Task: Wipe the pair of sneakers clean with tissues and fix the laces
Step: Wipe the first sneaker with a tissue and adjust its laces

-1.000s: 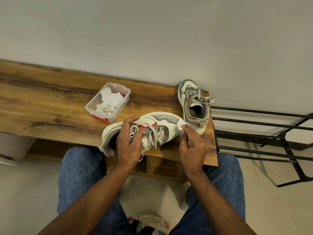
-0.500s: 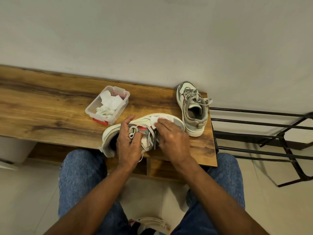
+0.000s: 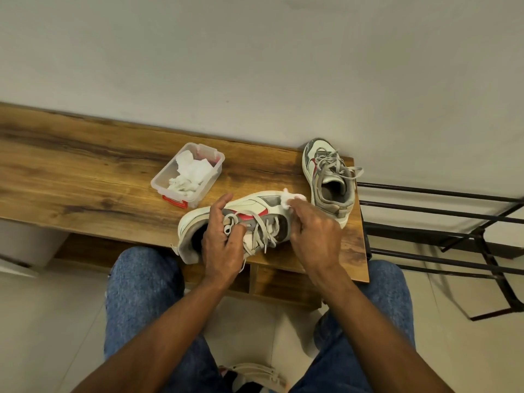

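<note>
A white, grey and red sneaker [image 3: 252, 204] lies on its side at the front edge of the wooden bench [image 3: 85, 177], toe to the right. My left hand [image 3: 224, 242] grips it at the collar and laces, thumb over the upper side. My right hand [image 3: 314, 231] pinches a crumpled white tissue [image 3: 289, 200] against the toe area. The sneaker's grey laces hang loose between my hands. The second sneaker [image 3: 329, 180] stands upright at the bench's right end, its laces loose too.
A clear plastic box [image 3: 214, 171] with a red clip, holding several crumpled tissues [image 3: 190, 174], sits on the bench left of the sneakers. A black metal rack [image 3: 442, 219] stands right of the bench. The wall runs behind. My knees in jeans are below the bench edge.
My right hand with the tissue went from the toe to the middle of the sneaker's side and is now back near the toe. My left hand kept its grip.
</note>
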